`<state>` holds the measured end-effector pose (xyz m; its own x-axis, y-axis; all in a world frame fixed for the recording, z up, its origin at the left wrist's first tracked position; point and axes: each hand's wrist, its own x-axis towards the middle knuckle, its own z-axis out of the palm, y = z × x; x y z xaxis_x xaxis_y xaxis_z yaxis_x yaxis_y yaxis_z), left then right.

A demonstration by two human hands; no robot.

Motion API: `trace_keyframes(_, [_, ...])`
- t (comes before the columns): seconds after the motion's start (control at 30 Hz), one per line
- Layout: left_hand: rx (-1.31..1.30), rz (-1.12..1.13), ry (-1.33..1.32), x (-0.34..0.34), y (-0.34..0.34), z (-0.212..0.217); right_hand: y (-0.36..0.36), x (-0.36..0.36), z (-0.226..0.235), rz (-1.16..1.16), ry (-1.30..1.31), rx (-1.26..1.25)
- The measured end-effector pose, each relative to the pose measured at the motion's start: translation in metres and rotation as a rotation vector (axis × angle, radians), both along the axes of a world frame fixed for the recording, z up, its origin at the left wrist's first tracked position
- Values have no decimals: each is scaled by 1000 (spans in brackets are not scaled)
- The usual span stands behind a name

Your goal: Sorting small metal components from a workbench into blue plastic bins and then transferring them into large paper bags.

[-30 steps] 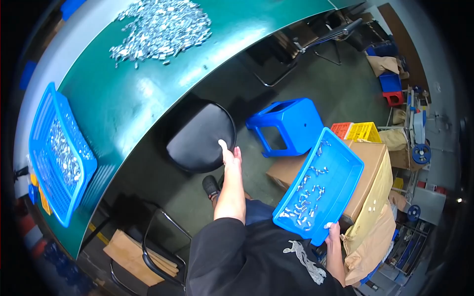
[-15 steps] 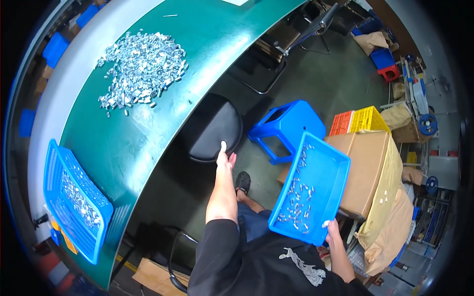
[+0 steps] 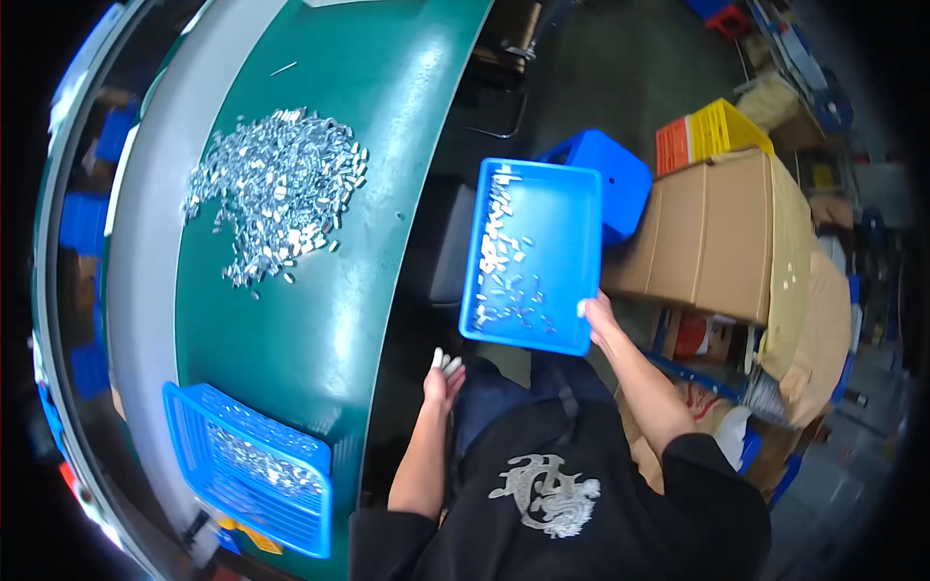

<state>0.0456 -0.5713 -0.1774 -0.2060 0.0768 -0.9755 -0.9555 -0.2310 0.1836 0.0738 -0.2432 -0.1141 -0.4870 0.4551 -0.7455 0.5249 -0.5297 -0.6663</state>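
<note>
Gripping the lower right corner of a shallow rectangular blue plastic tray (image 3: 562, 242), the right hand (image 3: 599, 318) was closed around the rim, thumb on the near side. The left hand (image 3: 444, 382) hung just below the tray's lower left corner, apart from it, fingers loosely spread and slightly curled, nothing visible in its grasp; pale fingertips.

Tray sat in front of the body, right of the surface edge, overlapping a blue plastic stool (image 3: 620, 184) in view. Small shiny silver metal pieces (image 3: 494, 242) lay mostly along its left side and lower part; upper right was bare blue.

On the long green surface (image 3: 378, 213) at left: a loose heap of similar silver pieces (image 3: 281, 189), plus a blue perforated plastic basket (image 3: 194, 465) nearer the body, more pieces inside.

Right side: a brown cardboard box (image 3: 712, 232), with a red-orange crate (image 3: 673, 145) and a yellow plastic crate (image 3: 727, 126) behind it. Black short-sleeved shirt (image 3: 659, 484) carried a light-grey printed emblem (image 3: 572, 508), dragon-like.
</note>
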Motion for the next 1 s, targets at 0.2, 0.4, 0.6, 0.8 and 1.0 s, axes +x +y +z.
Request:
trace_keyframes(0.2, [-160,-539,193,17,-85,46,-72,-47,-56,-151,76,29])
trace_keyframes(0.4, [-64,-511,262,-17,-68,92,-110,-88,-80,-121,27,44])
trace_keyframes(0.6, [29,-615,278,-35,-60,117,-115,-94,-109,15,-77,25])
trace_keyframes(0.8, [38,-746,486,-75,-42,158,-100,-104,-119,460,-358,304])
trace_keyframes(1.0, [-527,-247,970,-151,-83,171,-85,-108,-143,570,-349,317])
